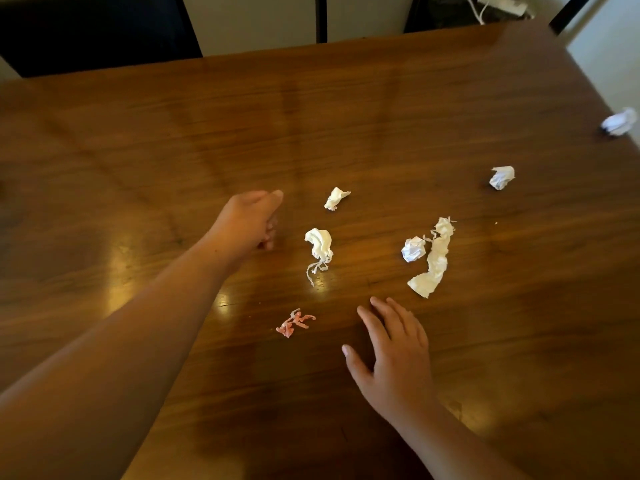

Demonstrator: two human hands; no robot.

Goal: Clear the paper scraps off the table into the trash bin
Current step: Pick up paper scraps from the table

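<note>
While our left hand [251,225] reaches out at ten o'clock with fingers curled under, whether it grips anything we cannot tell. Our right hand [394,358] lies flat and spread, empty, at six o'clock on the wooden table [138,140]. White crumpled paper scraps [433,259] scatter from centre toward three o'clock; one pink scrap [293,322] lies between our arms.

No text, label or number can be read anywhere.
</note>
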